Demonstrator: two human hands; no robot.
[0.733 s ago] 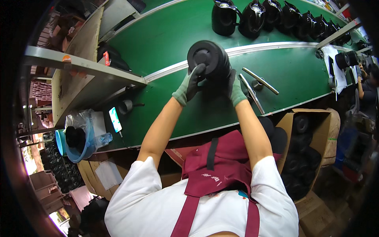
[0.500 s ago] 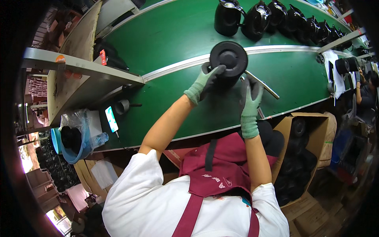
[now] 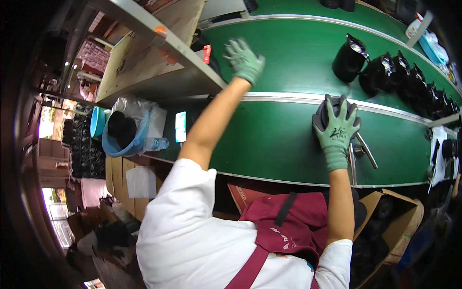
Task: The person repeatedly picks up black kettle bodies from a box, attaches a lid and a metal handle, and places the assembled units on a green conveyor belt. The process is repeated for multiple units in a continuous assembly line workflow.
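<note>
Head view: black round part is being covered by right hand, grip closure unclear; left grip is being held wide.

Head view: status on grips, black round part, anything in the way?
Left grip open, blurred, looks empty. Right grip over black round part, hold unclear. Metal bars close by.

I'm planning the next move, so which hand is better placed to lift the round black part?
Likely the right hand: it lies over the round black part, while the left hand is far off leftward.
</note>
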